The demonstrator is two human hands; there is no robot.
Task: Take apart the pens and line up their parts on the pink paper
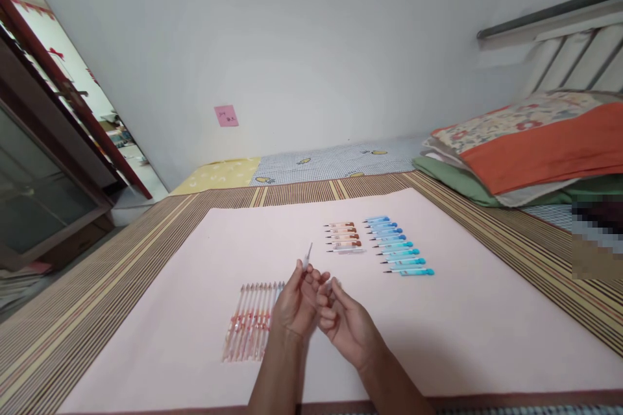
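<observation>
My left hand [296, 305] is closed on a slim white pencil-like piece [307, 255], its thin grey tip pointing up. Close beside it, my right hand [351, 329] pinches something small and pale, mostly hidden by the fingers. Left of my hands lies a row of clear pens [248, 321] with pink and red decoration, partly covered by my left arm. Beyond my hands, several short brown-and-white pencils [344, 234] with dark tips lie in a column, a whitish one [346, 251] nearest me. Blue pencils [402, 253] with rounded ends form another column to the right.
A pale pink sheet [170, 311] covers a striped mat [136, 243]. Folded orange and floral bedding [540, 142] is piled at the right. A white wall [311, 45] with a pink note [226, 116] stands behind, and a doorway [104, 87] opens at the left.
</observation>
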